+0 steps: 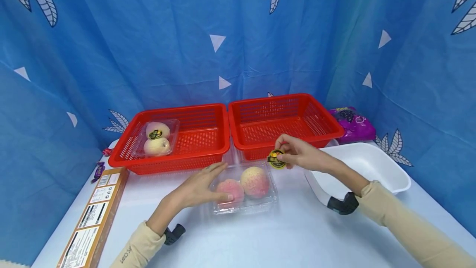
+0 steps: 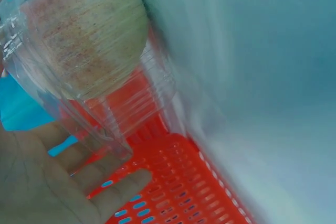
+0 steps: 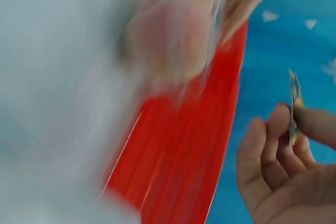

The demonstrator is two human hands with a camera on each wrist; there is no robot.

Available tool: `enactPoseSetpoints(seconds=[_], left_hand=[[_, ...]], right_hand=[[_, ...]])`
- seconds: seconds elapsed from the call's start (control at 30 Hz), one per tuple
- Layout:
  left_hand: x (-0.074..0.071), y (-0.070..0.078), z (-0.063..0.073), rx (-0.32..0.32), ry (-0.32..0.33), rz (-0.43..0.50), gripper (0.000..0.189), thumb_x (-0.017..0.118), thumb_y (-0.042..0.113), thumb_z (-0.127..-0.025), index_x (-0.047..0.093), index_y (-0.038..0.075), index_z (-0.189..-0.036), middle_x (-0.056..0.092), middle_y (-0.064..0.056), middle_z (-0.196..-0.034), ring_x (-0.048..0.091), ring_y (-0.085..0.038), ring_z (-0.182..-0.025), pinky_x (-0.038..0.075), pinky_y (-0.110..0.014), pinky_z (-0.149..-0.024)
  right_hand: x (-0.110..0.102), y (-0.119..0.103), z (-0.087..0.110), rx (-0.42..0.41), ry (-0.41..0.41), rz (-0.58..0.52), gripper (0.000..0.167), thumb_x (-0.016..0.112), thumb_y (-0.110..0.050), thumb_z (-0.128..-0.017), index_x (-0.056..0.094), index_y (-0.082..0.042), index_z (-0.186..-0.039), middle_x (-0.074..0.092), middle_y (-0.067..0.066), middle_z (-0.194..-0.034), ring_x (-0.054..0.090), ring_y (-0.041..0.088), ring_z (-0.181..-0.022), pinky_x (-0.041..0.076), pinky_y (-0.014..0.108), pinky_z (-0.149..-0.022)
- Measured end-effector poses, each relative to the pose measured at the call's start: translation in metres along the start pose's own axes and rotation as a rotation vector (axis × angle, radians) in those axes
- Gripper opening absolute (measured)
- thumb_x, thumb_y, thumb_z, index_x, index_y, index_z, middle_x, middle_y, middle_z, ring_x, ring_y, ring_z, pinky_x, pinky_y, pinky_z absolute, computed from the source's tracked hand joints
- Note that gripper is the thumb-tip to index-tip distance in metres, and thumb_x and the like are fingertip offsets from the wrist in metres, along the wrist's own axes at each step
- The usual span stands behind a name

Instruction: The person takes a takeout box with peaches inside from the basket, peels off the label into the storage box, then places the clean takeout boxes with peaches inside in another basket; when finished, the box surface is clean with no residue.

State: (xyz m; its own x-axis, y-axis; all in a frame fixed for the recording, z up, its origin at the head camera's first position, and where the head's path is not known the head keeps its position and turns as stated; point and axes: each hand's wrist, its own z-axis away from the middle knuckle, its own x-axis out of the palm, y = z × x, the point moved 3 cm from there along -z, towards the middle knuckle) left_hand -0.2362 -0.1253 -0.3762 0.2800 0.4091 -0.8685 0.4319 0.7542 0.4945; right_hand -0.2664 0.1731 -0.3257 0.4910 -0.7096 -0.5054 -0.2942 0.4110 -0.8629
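Note:
A clear plastic box (image 1: 245, 208) with two peaches (image 1: 255, 182) sits on the white table in front of the red baskets. My left hand (image 1: 201, 187) lies at its left side, thumb over the near peach and fingers stretched along the back edge. The left wrist view shows those fingers (image 2: 123, 190) straight beside the clear wall. Between thumb and fingertips, my right hand (image 1: 297, 152) pinches a round black-and-gold sticker (image 1: 276, 159) just right of the box. From the right wrist view the sticker (image 3: 294, 108) appears edge-on.
The left red basket (image 1: 201, 160) holds another clear box with two peaches (image 1: 157, 146) and a similar sticker. Beside it stand a second red basket (image 1: 282, 125), a white tub (image 1: 372, 164) and a purple bag (image 1: 353, 125). A long carton (image 1: 91, 218) and wrapped sweets (image 1: 98, 171) lie left.

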Motion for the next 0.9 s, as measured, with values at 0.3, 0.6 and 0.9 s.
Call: enactPoseSetpoints(seconds=[0.3,0.6,0.9], left_hand=[[0.002,-0.003,0.0,0.004,0.004,0.003,0.096,0.064,0.07,-0.075,0.029,0.026,-0.152,0.029,-0.003,-0.156,0.029,-0.034,-0.141,0.031,-0.062,-0.106],[0.002,-0.002,-0.001,0.003,0.003,-0.003,0.096,0.063,0.072,-0.074,0.028,0.027,-0.152,0.029,-0.003,-0.156,0.029,-0.034,-0.141,0.029,-0.062,-0.108],[0.001,-0.002,-0.001,-0.002,0.004,-0.004,0.096,0.063,0.071,-0.074,0.028,0.027,-0.152,0.029,-0.003,-0.156,0.028,-0.033,-0.141,0.022,-0.062,-0.11]], right_hand=[[-0.068,0.04,0.037,0.263,-0.275,0.211,0.024,0.065,-0.011,-0.089,0.058,-0.002,-0.109,0.066,0.007,-0.096,0.061,0.022,-0.089,0.058,0.037,-0.07],[-0.078,0.095,0.032,0.496,-0.413,0.443,0.013,0.066,-0.011,-0.084,0.055,-0.01,-0.09,0.055,0.0,-0.081,0.054,0.012,-0.062,0.054,0.025,-0.058],[-0.068,0.105,0.029,0.51,-0.416,0.588,0.014,0.069,-0.013,-0.082,0.056,-0.012,-0.089,0.054,-0.002,-0.075,0.053,0.011,-0.054,0.053,0.025,-0.055]])
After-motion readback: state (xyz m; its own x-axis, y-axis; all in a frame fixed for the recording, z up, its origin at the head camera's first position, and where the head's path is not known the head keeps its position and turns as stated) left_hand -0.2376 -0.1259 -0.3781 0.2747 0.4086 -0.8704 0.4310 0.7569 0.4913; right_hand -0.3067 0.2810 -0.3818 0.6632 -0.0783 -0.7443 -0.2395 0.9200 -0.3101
